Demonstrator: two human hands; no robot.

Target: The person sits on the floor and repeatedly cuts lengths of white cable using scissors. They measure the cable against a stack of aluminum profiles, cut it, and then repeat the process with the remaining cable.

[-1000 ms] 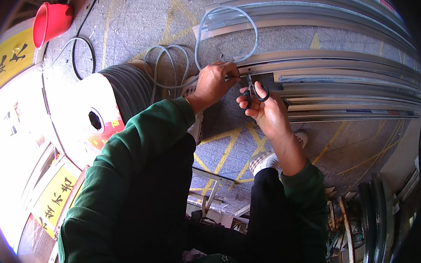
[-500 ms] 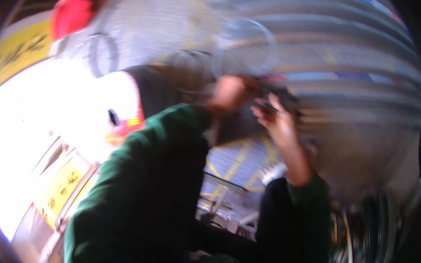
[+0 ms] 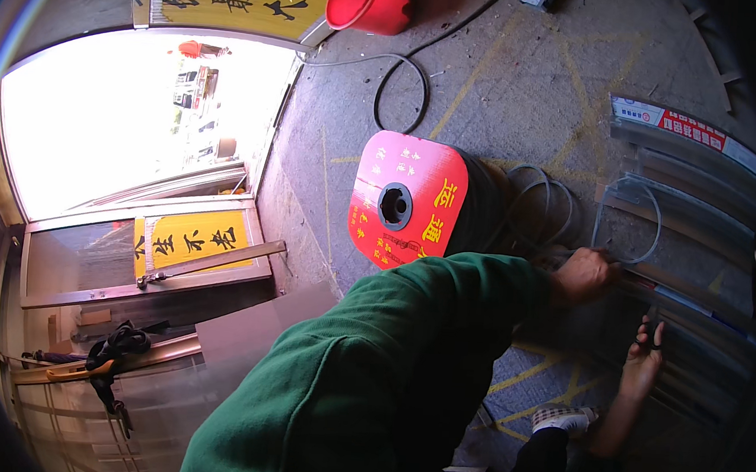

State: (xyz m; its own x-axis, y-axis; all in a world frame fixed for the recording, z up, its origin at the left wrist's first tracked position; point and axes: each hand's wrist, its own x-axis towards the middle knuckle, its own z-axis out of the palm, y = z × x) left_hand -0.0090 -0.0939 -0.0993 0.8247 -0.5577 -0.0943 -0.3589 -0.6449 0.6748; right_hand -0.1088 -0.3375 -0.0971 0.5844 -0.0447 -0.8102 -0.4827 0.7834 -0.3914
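Note:
My left hand (image 3: 585, 275) is closed around a thin grey sealing strip (image 3: 658, 227). The strip rises from the fist in a loose loop and continues in coils beside a large reel. The reel (image 3: 432, 200) has a pinkish-red end plate with a black hub. Lower and to the right, my right hand (image 3: 643, 360) is closed around what looks like a pair of dark-handled scissors (image 3: 650, 326), pointing upward. The scissors are apart from the strip. Both hands are over long metal profiles (image 3: 694, 303), lying side by side at the right. Shadow hides part of the fingers.
A red bucket (image 3: 370, 6) stands at the top, near a dark hose (image 3: 426, 92) curling across the concrete floor. Left of me is a bright doorway with a yellow-signed glass door (image 3: 195, 246). My shoe (image 3: 562, 418) is beside the profiles.
The view has swung left, bringing the reel and doorway further into sight and sharper. My hands are farther apart, the left on the strip and the right lower down.

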